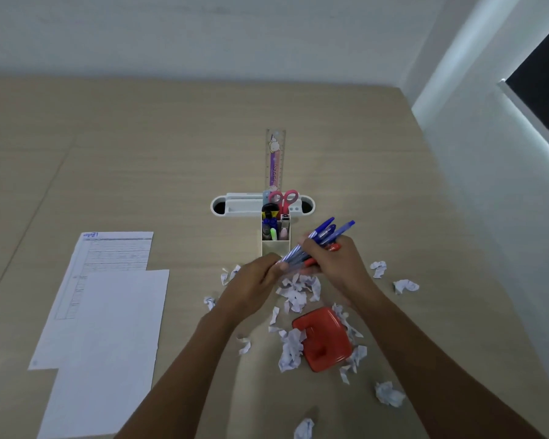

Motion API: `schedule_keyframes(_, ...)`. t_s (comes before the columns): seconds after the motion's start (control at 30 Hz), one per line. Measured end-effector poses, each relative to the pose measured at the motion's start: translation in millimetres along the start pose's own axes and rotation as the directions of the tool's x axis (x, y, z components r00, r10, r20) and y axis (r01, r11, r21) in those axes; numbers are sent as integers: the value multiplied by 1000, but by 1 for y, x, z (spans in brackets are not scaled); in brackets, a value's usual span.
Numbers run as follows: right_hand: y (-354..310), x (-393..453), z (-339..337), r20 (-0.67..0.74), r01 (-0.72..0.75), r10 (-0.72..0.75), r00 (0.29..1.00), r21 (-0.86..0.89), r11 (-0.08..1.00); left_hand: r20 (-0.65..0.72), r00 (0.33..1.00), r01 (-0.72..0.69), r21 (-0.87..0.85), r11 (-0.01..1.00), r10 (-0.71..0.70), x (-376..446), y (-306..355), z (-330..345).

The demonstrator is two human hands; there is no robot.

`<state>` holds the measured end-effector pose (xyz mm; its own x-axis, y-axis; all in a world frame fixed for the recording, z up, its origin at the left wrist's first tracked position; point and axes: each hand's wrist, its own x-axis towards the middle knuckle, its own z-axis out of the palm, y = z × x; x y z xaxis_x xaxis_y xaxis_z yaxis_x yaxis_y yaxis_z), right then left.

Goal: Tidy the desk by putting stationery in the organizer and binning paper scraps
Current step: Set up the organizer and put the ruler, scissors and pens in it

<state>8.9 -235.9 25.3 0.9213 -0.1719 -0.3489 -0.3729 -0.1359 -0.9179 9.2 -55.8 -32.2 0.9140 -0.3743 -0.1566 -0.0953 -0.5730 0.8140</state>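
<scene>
Head view: we see both hands meeting over the tabletop (330, 128), just in front of the organizer (275, 245). Right hand (333, 261) is clamped round a bundle of pens (322, 237), mostly blue w/ at least one red; caps point up and to the right. Left hand (254, 286) is pinched on the lower ends of the same bundle, fingers together. Pens are held in the air, just right of the organizer, above a heap of paper scraps (298, 293).

Organizer stands upright, already holding markers and highlighters; pink scissors (284, 199) and a ruler (276, 160) stick up from it at the back. White cable tray (235, 205) sits behind it.

More scraps lie scattered near and right of the hands, some touching a red hole punch (325, 340) at centre bottom. Two paper sheets (108, 312) lie overlapping at left, well apart from the rest.
</scene>
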Motion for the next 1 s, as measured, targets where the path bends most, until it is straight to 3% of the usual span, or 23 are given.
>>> schedule_keyframes(0.17, 8, 18, 17, -190, 92, -100, 977, -51, 994, -251, 951, 198, 47, 979, -180, 9, -30, -11)
schedule_keyframes(0.37, 35, 35, 53, -310, 103, -124, 943, -83, 991, -226, 943, 278, 132, 952, -244, 28, -42, 3)
schedule_keyframes(0.53, 56, 42, 83, -356, 92, -188, 915, -270, 959, -256, 931, 305, 158, 939, -260, 37, -42, 11)
schedule_keyframes(0.67, 60, 46, 95, -267, 52, -167, 949, -391, 919, -338, 922, 254, 160, 954, -189, 33, -41, 13)
schedule_keyframes(0.83, 50, 49, 75, -98, 8, -30, 995, -220, 976, -323, 939, 169, 134, 976, -119, 34, -37, 12)
schedule_keyframes(0.9, 44, 47, 61, 10, -4, 7, 1000, -260, 966, -311, 943, 172, 152, 973, -117, 37, -35, 11)
schedule_keyframes(1.0, 44, 48, 45, 22, 80, -77, 997, -374, 924, -304, 944, 186, 180, 966, -125, 41, -36, 9)
